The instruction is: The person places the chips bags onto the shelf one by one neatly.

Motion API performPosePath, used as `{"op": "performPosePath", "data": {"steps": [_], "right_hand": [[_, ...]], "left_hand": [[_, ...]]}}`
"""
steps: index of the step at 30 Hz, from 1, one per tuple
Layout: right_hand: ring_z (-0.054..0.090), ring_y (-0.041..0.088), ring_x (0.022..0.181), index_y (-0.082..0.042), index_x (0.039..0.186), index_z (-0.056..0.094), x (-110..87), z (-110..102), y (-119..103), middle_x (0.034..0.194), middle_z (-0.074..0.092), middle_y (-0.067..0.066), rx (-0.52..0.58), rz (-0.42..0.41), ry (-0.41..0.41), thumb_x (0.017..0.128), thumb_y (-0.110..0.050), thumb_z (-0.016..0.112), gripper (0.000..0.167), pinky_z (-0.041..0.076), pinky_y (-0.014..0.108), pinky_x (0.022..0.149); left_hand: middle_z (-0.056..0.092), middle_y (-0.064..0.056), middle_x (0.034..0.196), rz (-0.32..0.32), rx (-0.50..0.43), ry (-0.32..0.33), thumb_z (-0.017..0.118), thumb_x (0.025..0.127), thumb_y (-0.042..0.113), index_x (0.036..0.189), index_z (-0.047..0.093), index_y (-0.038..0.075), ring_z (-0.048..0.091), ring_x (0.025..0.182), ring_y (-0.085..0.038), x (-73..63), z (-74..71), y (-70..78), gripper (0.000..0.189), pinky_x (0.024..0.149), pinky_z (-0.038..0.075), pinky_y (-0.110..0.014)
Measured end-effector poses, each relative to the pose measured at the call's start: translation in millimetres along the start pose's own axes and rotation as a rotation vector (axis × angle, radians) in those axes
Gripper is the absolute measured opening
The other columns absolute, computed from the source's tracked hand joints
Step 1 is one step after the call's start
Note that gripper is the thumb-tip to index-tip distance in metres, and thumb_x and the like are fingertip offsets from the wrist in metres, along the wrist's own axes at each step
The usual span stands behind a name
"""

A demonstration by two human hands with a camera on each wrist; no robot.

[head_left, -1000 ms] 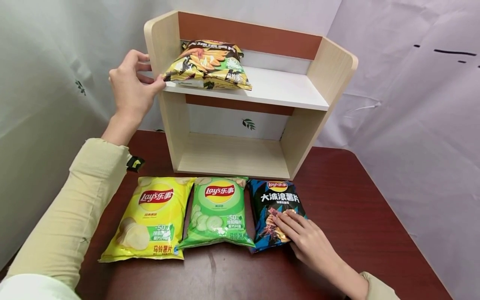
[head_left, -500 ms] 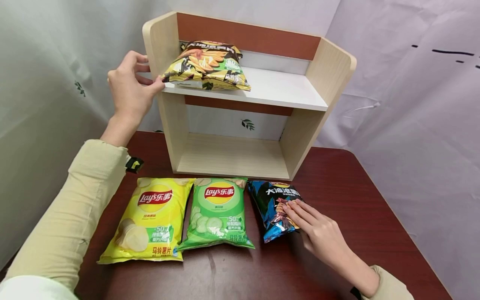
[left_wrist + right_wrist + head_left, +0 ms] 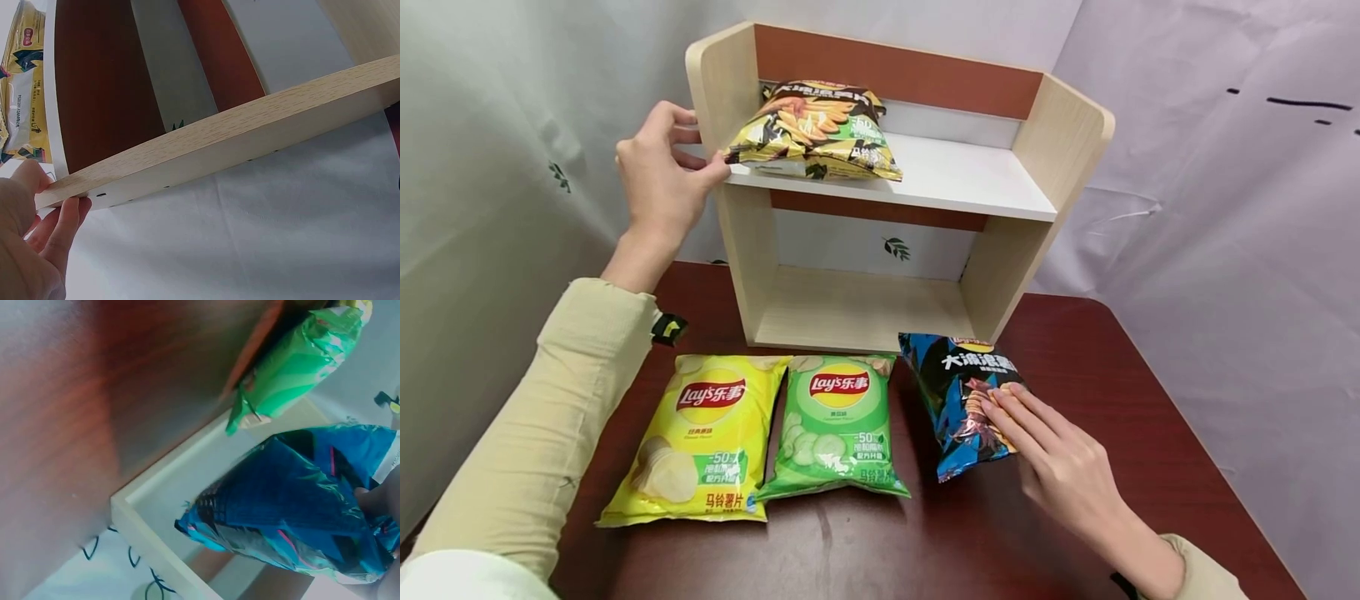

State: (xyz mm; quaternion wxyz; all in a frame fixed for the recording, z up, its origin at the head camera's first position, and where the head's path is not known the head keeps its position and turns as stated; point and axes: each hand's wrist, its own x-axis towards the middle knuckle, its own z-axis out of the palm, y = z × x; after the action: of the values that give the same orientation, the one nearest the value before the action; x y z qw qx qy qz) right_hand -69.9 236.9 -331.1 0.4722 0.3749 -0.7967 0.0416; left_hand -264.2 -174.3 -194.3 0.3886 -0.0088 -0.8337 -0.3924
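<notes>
Left hand [image 3: 662, 175]: you're pinching the shelf [image 3: 958, 175] by its left side. Next, chip bag [image 3: 951, 404]: glossy, puffed, black and blue, white lettering, food picture; tilted before the shelf's lower right. Your right hand [image 3: 1067, 467] pinches its lower right; most bag sits up-left of your fingers.

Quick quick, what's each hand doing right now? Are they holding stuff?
Left hand: holding the shelf's left side panel, thumb inside, fingers outside.
Right hand: holding the blue-and-black chip bag.
</notes>
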Motion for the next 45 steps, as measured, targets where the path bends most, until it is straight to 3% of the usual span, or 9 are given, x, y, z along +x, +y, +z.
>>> {"op": "performPosePath", "data": {"steps": [2, 7, 17, 24, 33, 45], "right_hand": [[0.068, 0.029, 0.096, -0.007, 0.11, 0.072, 6.4, -1, -1, 0.106, 0.073, 0.011, -0.011, -0.031, 0.052, 0.095, -0.009, 0.044, 0.032, 0.035, 0.019, 0.111], [0.069, 0.03, 0.087, -0.005, 0.101, 0.074, 22.6, -6, -1, 0.098, 0.075, 0.012, -0.036, -0.08, 0.155, 0.092, -0.007, 0.049, 0.027, 0.048, 0.026, 0.098], [0.067, 0.034, 0.087, 0.0, 0.097, 0.074, 46.5, -12, 0, 0.094, 0.074, 0.017, -0.002, -0.088, 0.276, 0.084, 0.001, 0.047, 0.03, 0.042, 0.025, 0.106], [0.069, 0.035, 0.086, -0.001, 0.097, 0.074, 57.6, -13, 0, 0.093, 0.074, 0.017, -0.004, -0.125, 0.394, 0.083, 0.0, 0.053, 0.026, 0.051, 0.033, 0.097], [0.07, 0.033, 0.086, -0.004, 0.089, 0.076, 79.8, -14, 3, 0.089, 0.075, 0.014, -0.113, -0.128, 0.576, 0.085, -0.005, 0.058, 0.018, 0.057, 0.04, 0.08], [0.071, 0.03, 0.089, -0.007, 0.084, 0.075, 108.9, -12, 11, 0.091, 0.076, 0.009, -0.19, -0.137, 0.699, 0.082, -0.006, 0.054, 0.021, 0.058, 0.044, 0.075]], "left_hand": [[0.072, -0.005, 0.113, 0.0, -0.002, 0.004, 0.066, 0.081, 0.026, 0.111, 0.062, 0.013, 0.044, 0.059, 0.022, -0.2, -0.6, -0.1, 0.033, 0.072, 0.053, -0.011], [0.072, -0.004, 0.114, -0.009, 0.004, 0.001, 0.066, 0.082, 0.027, 0.112, 0.062, 0.014, 0.044, 0.059, 0.022, -0.6, -1.2, -1.7, 0.034, 0.073, 0.054, -0.012], [0.072, -0.003, 0.114, -0.003, -0.002, -0.005, 0.066, 0.082, 0.028, 0.112, 0.062, 0.014, 0.045, 0.06, 0.022, 0.4, 1.8, -1.8, 0.034, 0.073, 0.054, -0.012], [0.072, -0.004, 0.114, -0.008, -0.007, -0.01, 0.066, 0.082, 0.027, 0.112, 0.062, 0.014, 0.045, 0.061, 0.022, -0.6, 2.5, -1.2, 0.033, 0.074, 0.055, -0.013], [0.071, -0.004, 0.115, -0.02, -0.012, -0.02, 0.066, 0.082, 0.028, 0.112, 0.062, 0.014, 0.045, 0.061, 0.021, -0.3, 1.8, -0.4, 0.033, 0.075, 0.055, -0.015], [0.072, -0.004, 0.114, -0.011, -0.012, -0.01, 0.066, 0.082, 0.028, 0.112, 0.062, 0.013, 0.045, 0.06, 0.022, -1.1, 1.5, -1.0, 0.033, 0.074, 0.055, -0.014]]}}
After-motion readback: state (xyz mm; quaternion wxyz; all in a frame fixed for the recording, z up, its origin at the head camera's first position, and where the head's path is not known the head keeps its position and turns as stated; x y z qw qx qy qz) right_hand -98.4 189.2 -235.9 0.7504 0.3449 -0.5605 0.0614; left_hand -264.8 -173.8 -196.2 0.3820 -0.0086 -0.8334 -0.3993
